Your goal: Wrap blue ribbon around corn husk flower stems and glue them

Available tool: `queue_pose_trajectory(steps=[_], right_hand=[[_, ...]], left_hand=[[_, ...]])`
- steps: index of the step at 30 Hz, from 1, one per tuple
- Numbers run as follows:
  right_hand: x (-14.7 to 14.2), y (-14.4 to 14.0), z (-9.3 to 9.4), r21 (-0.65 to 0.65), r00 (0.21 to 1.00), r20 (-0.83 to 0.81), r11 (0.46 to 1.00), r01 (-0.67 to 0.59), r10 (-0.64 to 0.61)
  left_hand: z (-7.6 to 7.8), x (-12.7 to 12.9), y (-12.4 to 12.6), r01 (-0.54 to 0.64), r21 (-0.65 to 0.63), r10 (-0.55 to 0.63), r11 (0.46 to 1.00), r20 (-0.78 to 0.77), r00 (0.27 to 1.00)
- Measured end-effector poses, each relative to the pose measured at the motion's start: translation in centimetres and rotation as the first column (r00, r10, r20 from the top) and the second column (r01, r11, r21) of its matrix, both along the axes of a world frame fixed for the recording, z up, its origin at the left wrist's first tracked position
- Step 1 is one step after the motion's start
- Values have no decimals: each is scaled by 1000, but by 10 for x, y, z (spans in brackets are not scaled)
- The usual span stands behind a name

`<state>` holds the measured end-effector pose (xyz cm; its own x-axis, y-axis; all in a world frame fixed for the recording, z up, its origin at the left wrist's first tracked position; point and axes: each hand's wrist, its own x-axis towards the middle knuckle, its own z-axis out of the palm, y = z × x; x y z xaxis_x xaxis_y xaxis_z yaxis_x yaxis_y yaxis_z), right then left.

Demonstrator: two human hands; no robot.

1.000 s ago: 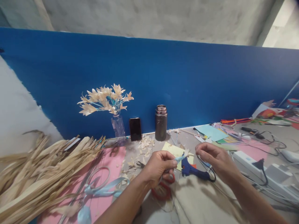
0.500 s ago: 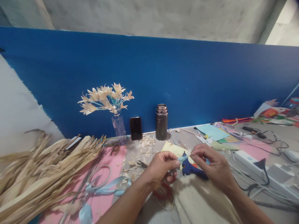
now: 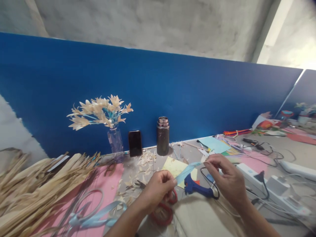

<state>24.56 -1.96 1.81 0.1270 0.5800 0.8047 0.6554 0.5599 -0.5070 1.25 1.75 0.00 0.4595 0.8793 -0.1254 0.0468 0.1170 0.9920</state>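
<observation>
A strip of light blue ribbon [image 3: 187, 172] is stretched between my two hands. My left hand [image 3: 161, 187] pinches its lower left end. At the upper right end, the fingertips of my right hand [image 3: 223, 171] are closed on the ribbon, near a small pale tip. Beneath the ribbon lies a dark blue glue gun [image 3: 197, 189] with a black cord. Red-handled scissors [image 3: 163, 214] rest under my left wrist, partly hidden by it. A pale cloth [image 3: 197, 215] is spread in front of me, below both hands.
Dried husks [image 3: 61, 184] lie at left beside pink paper [image 3: 112, 179] and a ribbon roll [image 3: 90, 204]. Behind stand a vase [image 3: 115, 144] of husk flowers [image 3: 98, 112], a phone [image 3: 135, 143] and a flask [image 3: 163, 136]. A power strip [image 3: 256, 174] with cords sits at right.
My hands have moved apart, and a longer piece of ribbon now shows between them. The view has turned a little to the right, uncovering more of the glue gun and scissors.
</observation>
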Motion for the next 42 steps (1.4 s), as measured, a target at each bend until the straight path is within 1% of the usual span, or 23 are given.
queue_pose_trajectory(steps=[3, 9, 16, 18, 20, 23, 26, 31, 36, 39, 42], right_hand=[[2, -1, 3, 16, 1000, -3, 1000, 3, -3], [4, -4, 6, 12, 1000, 3, 1000, 8, -8], [9, -3, 2, 32, 1000, 26, 999, -3, 2], [10, -3, 2, 38, 1000, 22, 999, 5, -6], [11, -4, 3, 38, 1000, 10, 999, 19, -19], [13, -5, 4, 37, 1000, 0, 999, 26, -26], [15, -5, 3, 31, 1000, 8, 999, 22, -23], [17, -5, 1, 18, 999, 1, 999, 33, -33], [24, -5, 0, 26, 999, -33, 999, 42, -41], [26, -4, -1, 41, 998, -55, 999, 11, -9], [26, -4, -4, 39, 996, -86, 999, -17, 21]], left_hand=[[-1, -1, 2, -26, 15, 25, 1000, 9, 1000], [0, 0, 4, -47, -20, 46, 999, -70, 996], [-5, -1, 6, -28, -85, 28, 996, -3, 1000], [-4, -1, 6, 4, -97, -4, 995, -1, 1000], [-3, -1, 5, 63, -105, -62, 993, 10, 998], [-2, -2, 5, 143, -133, -136, 981, 64, 989], [-4, -2, 6, 190, -129, -178, 973, 100, 979], [-6, -4, 9, 176, -107, -167, 979, 86, 982], [-4, -5, 8, 169, -126, -163, 978, 52, 985], [-4, -7, 8, 213, -139, -199, 967, 109, 974], [-8, -8, 10, 234, -143, -208, 962, 176, 962]])
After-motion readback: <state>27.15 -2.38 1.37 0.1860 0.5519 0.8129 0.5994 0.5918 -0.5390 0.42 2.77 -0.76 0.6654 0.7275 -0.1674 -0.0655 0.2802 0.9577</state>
